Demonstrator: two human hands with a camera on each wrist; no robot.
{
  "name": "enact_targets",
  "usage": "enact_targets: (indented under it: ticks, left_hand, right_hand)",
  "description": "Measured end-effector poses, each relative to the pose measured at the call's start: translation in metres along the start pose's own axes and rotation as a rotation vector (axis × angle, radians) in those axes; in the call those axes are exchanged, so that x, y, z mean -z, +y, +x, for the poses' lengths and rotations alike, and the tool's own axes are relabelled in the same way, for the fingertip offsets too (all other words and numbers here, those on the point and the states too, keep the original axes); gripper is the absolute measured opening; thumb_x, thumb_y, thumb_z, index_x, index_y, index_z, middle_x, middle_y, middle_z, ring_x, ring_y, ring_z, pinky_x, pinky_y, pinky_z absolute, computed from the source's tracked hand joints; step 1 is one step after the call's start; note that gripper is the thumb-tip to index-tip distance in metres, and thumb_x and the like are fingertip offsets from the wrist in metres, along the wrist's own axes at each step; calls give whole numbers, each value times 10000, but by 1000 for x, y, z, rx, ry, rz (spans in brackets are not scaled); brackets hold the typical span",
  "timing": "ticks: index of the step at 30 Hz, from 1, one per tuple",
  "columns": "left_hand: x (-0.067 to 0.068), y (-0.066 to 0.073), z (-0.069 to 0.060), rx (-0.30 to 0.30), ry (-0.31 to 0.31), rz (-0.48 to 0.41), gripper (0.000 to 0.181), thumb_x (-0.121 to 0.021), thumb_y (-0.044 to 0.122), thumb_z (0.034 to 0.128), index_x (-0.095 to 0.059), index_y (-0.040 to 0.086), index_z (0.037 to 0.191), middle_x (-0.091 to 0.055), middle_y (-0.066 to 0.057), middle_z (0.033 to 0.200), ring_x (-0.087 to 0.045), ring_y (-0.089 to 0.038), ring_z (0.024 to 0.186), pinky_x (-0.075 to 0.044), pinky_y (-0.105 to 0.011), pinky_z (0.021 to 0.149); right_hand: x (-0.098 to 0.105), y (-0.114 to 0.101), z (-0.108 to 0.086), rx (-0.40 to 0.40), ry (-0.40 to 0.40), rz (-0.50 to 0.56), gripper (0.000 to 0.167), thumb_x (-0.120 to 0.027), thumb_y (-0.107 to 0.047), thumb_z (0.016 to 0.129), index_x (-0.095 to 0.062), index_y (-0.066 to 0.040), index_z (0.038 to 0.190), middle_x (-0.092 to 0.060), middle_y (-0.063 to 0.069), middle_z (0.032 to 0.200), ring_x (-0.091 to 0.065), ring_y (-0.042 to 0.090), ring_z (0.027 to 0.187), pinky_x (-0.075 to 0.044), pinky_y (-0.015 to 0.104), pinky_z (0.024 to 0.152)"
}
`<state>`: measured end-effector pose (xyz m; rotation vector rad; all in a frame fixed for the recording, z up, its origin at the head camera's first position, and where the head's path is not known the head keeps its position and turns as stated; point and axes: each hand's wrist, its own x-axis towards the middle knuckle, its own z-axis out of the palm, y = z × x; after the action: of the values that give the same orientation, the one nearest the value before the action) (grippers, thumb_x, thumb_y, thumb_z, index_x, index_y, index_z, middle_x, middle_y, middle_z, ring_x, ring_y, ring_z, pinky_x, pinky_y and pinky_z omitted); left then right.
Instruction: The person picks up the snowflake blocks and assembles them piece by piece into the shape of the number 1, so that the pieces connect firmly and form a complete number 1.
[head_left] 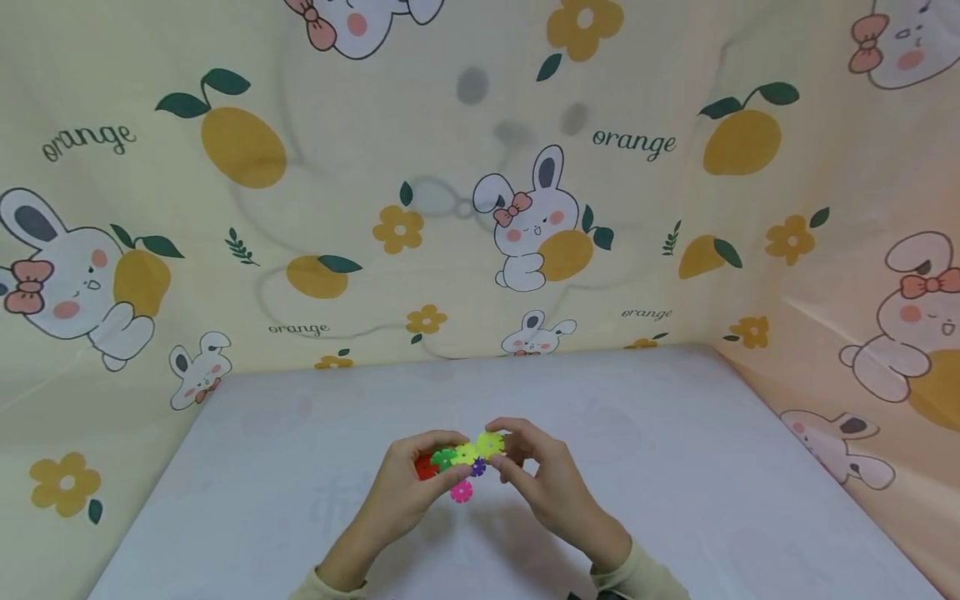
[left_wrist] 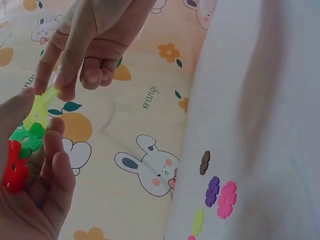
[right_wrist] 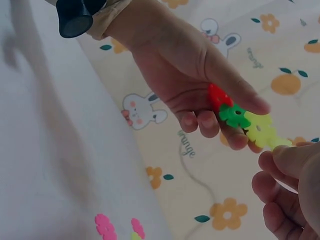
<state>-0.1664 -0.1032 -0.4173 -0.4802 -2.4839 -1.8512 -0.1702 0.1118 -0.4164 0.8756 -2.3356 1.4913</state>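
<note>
My left hand (head_left: 401, 483) grips a short chain of flower-shaped plastic discs, thumb on the front face. In it a red disc (left_wrist: 16, 167) joins a green disc (left_wrist: 29, 138), and the green one meets a yellow disc (right_wrist: 257, 127). Another yellow disc (head_left: 491, 444), pinched by my right hand (head_left: 551, 475) between thumb and fingers, touches the chain's yellow end. Whether those two yellow discs are slotted together I cannot tell. Part of the red disc is hidden by the left hand in the head view.
Loose discs lie on the white table (head_left: 675, 467) below the hands: a pink disc (head_left: 461, 492), a purple disc (left_wrist: 212, 191), a brown disc (left_wrist: 205, 163) and a yellow-green disc (left_wrist: 198, 222). A patterned cloth (head_left: 450, 275) with rabbits and oranges stands behind the table and along its sides.
</note>
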Motion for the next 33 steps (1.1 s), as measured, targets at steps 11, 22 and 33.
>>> enact_targets:
  ticks: [11,22,33]
  left_hand:
    - [-3,2,0,40,-29,-34,284,-795,266,881,-742,146,1133,-697,-83,1082,-619,-201,924,-575,-202,761]
    - [-3,2,0,116,-35,-146,326,-768,279,904,-739,98,1172,-695,-131,1001,-674,-247,739,-581,-234,702]
    - [-4,-2,-1,98,-25,-174,324,-756,234,914,-737,60,1187,-724,-159,990,-722,-209,735,-586,-239,715]
  right_hand:
    - [0,3,-3,59,16,-5,317,-682,-100,952,-638,-149,1262,-675,2,796,-579,38,641,-532,241,639]
    - [-8,1,-4,72,79,-24,307,-714,-88,926,-660,-138,1224,-676,-14,772,-570,8,607,-521,222,569]
    - [-12,3,-5,40,89,58,333,-722,-79,912,-670,-99,1240,-744,84,858,-593,18,608,-544,244,576]
